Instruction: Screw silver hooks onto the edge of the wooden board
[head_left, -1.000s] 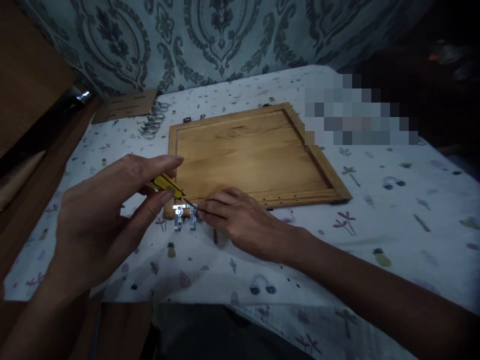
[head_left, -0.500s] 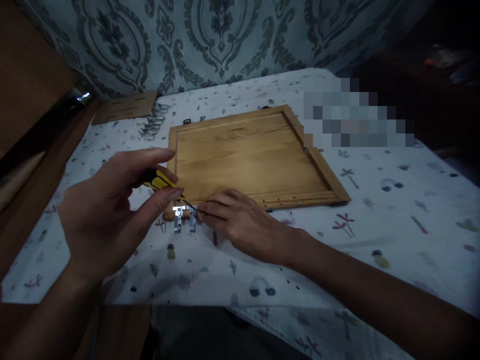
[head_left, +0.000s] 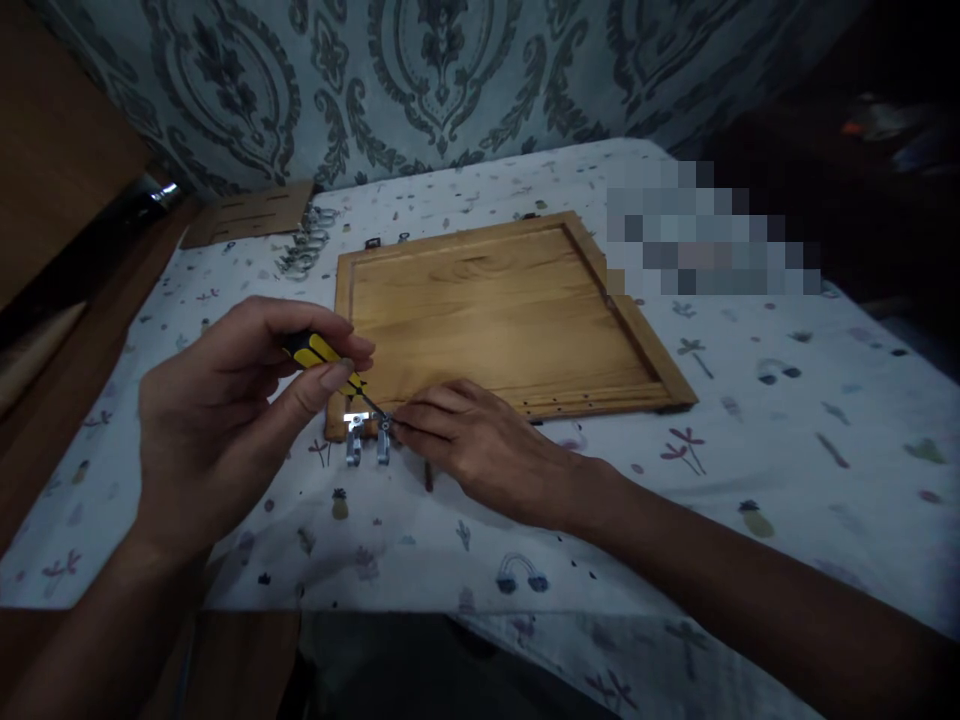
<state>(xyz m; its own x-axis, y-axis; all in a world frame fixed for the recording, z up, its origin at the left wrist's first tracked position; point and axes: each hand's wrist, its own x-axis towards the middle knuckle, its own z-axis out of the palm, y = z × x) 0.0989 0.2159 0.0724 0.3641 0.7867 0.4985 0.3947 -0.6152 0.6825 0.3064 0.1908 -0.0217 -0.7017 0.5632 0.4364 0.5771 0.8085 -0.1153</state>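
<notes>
**Here, a screwdriver (head_left: 315,351) points down at a metal clip (head_left: 383,446)**

The clip sits right beside the fingertips of the right hand (head_left: 487,450), at the near edge of the wooden panel (head_left: 487,315), its lower part jutting beyond. Those fingers are bunched together over the edge; whether they pinch the clip, I can't tell. The left hand (head_left: 221,410) grips the screwdriver's yellow-and-black handle between thumb and fingers, the shaft slanting toward the right fingertips. I can't see whether the tip is seated. To my mind, a more upright shaft and steady downward pressure would serve best, the right fingertips held clear in case the tip slips. A second clip (head_left: 353,445) lies just left of the first, nearer the left thumb. Beyond the left fingers, metal rings (head_left: 300,255) lie loose on the tablecloth (head_left: 412,570) by a piece of cardboard (head_left: 247,215), in no container that I can see.
</notes>
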